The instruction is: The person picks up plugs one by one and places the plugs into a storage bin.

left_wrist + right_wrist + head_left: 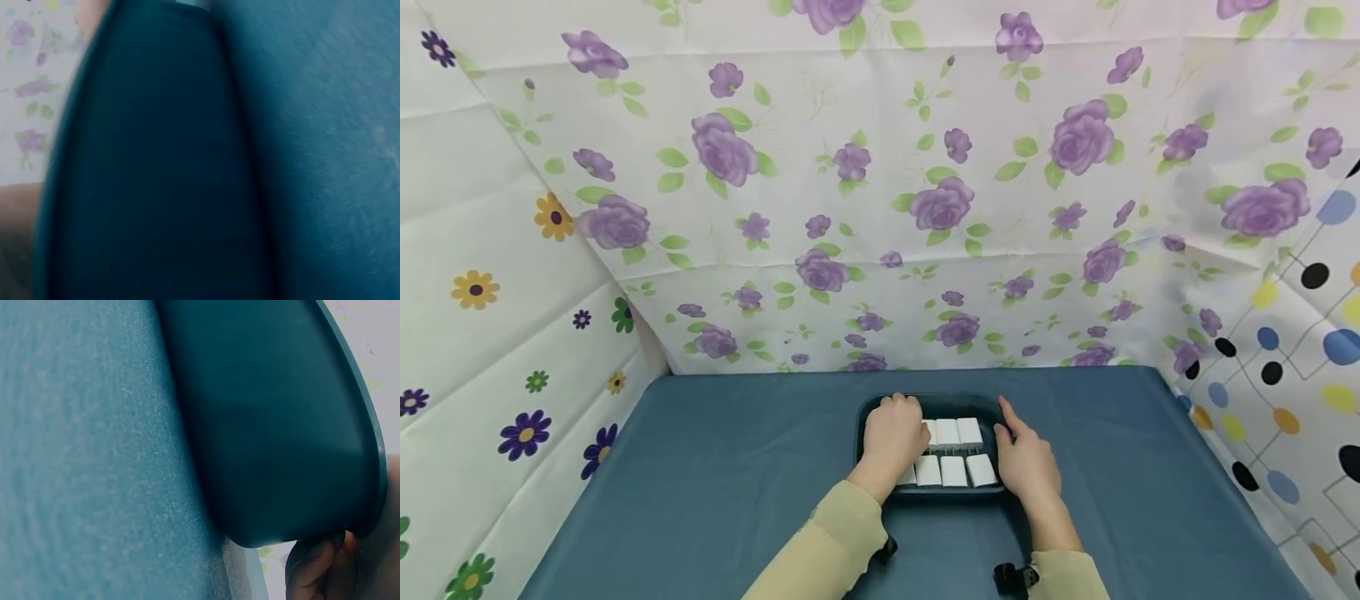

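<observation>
A dark teal tray (940,493) holds two rows of white rectangular blocks (953,472), with small thin prong-like bits showing between the rows. My left hand (895,435) is over the tray's left end, fingers bent down at the back row and hiding the blocks under it. I cannot tell what these fingers hold. On the right, my right hand (1028,462) grips the tray's short side, its thumb by the rim. The right wrist view shows curled fingers (315,569) at the tray's end. The tray's outer wall (162,150) fills much of the left wrist view.
Blue cloth (737,467) covers the table under the tray. Behind stands a white curtain with purple flowers (940,204); patterned sheets hang at the left and right (1285,375). Black wrist straps (1015,577) are at both cuffs.
</observation>
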The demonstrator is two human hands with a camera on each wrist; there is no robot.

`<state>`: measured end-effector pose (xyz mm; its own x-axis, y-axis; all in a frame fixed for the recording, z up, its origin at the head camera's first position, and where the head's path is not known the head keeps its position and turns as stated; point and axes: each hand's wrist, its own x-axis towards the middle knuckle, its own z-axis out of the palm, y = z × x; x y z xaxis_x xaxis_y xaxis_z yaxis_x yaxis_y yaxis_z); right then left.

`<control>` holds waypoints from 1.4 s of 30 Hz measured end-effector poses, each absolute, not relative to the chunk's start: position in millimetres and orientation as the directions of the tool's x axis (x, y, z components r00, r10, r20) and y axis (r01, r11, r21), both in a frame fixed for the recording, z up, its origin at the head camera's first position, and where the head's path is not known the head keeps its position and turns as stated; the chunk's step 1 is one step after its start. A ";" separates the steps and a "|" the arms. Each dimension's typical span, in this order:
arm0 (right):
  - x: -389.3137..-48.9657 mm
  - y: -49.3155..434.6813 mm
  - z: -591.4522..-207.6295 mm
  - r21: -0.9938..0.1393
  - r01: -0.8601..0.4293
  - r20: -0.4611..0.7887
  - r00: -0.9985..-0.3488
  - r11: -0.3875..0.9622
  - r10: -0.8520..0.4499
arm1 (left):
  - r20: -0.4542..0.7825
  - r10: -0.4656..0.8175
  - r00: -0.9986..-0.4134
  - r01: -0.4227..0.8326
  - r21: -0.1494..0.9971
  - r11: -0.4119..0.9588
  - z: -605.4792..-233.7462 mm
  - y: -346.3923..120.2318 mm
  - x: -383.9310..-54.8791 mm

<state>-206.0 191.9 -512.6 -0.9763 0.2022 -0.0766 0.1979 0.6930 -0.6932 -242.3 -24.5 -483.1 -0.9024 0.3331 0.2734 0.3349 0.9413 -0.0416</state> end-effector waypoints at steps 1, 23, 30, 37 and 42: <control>-205.9 191.0 -513.0 -0.693 0.199 -0.077 -0.976 0.693 0.203 | 0.268 0.327 -0.906 0.321 -0.066 0.945 -485.8 -25.0 -243.0; -207.5 197.2 -517.3 -0.685 0.194 -0.072 -0.977 0.702 0.200 | 0.123 0.396 -0.910 0.397 -0.013 0.918 -494.3 -46.0 -248.0; -208.6 193.6 -516.7 -0.689 0.194 -0.070 -0.977 0.698 0.203 | 0.138 0.375 -0.917 0.382 0.030 0.923 -492.2 -47.6 -247.8; -208.8 194.2 -515.1 -0.691 0.199 -0.079 -0.976 0.695 0.201 | 0.181 0.358 -0.916 0.382 0.116 0.917 -494.3 -54.7 -242.3; -208.6 195.5 -514.4 -0.689 0.205 -0.085 -0.975 0.695 0.203 | 0.293 0.312 -0.904 0.387 0.247 0.888 -490.3 -65.4 -234.7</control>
